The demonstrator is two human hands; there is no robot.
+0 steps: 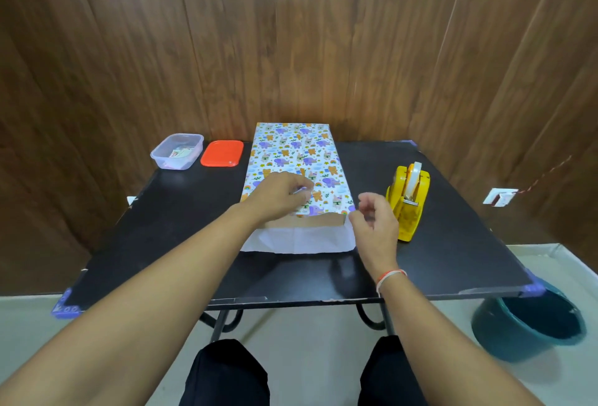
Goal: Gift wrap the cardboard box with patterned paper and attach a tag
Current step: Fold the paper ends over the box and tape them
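Cardboard box (304,221) lying lengthwise mid-table on the black table (168,227), long axis running away toward the wood-panelled wall (129,49). Wrapped over top and sides in patterned paper (291,153): white ground, purple elephants, orange bears, rainbows, small green sprigs. Near end not closed: brown cardboard face showing, with the paper's plain white underside spread flat on the table before it. Left hand (278,195) resting on the near part of the wrapped top, fingers curled down onto the paper, with a small pale sliver at the fingertips, too small to identify. Right hand (372,221) held just off the box's near right corner, fingers loosely curled, thumb and forefinger close together; whether anything is pinched there cannot be told. Red-and-white thread on that wrist. Yellow tape dispenser (407,198) standing just right of the right hand. Clear plastic container (177,150) with small cards inside at the far left corner, its red lid (222,153) flat beside it. Teal tub (530,318) on the floor, lower right.
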